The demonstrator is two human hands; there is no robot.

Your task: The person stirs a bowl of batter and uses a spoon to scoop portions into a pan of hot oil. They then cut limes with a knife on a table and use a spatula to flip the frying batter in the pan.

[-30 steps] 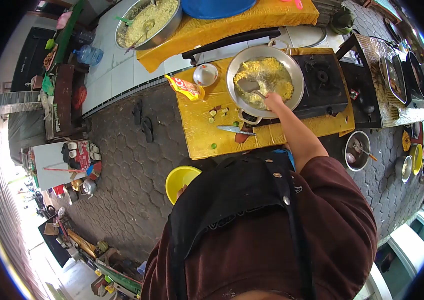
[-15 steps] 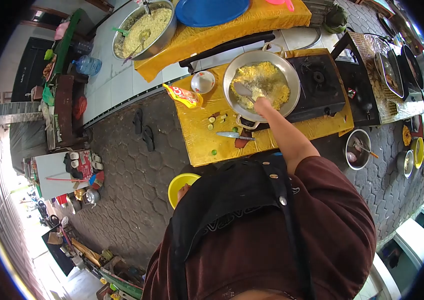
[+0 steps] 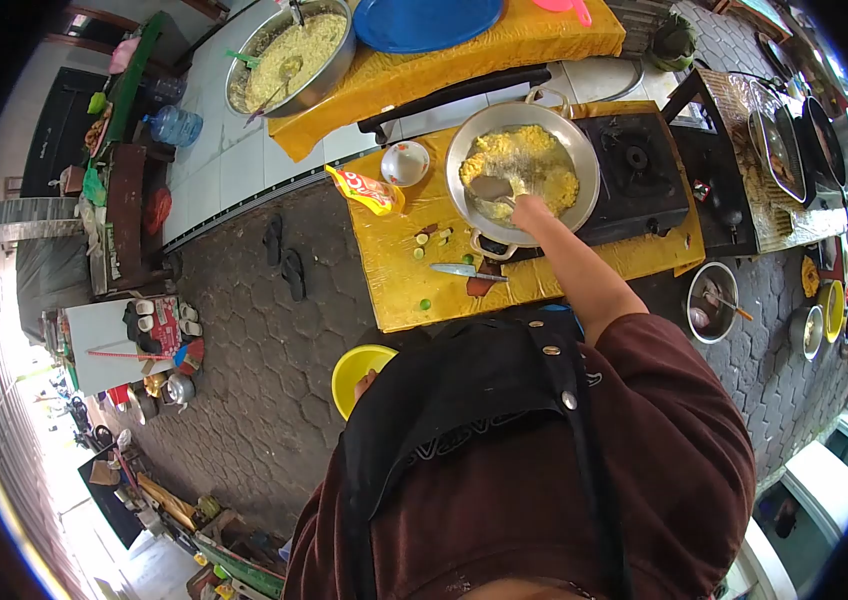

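Observation:
My right hand is closed round the handle of a metal spatula, reaching over a wide two-handled pan. The spatula's blade is in the pan, among yellow frying pieces and bubbling oil. Down at my left side, my left hand grips a yellow bowl; the apron hides most of that hand and part of the bowl. The pan stands on a black gas stove. Left of it are a small white bowl and a yellow pouch.
A knife and cut limes lie on the yellow-covered table. Behind are a big pot of yellow mixture and a blue tray. A metal basin is at the right; black sandals lie on the paving.
The spatula's blade has tilted and shifted slightly lower in the pan as my right hand moved a little. My left hand still has the yellow bowl.

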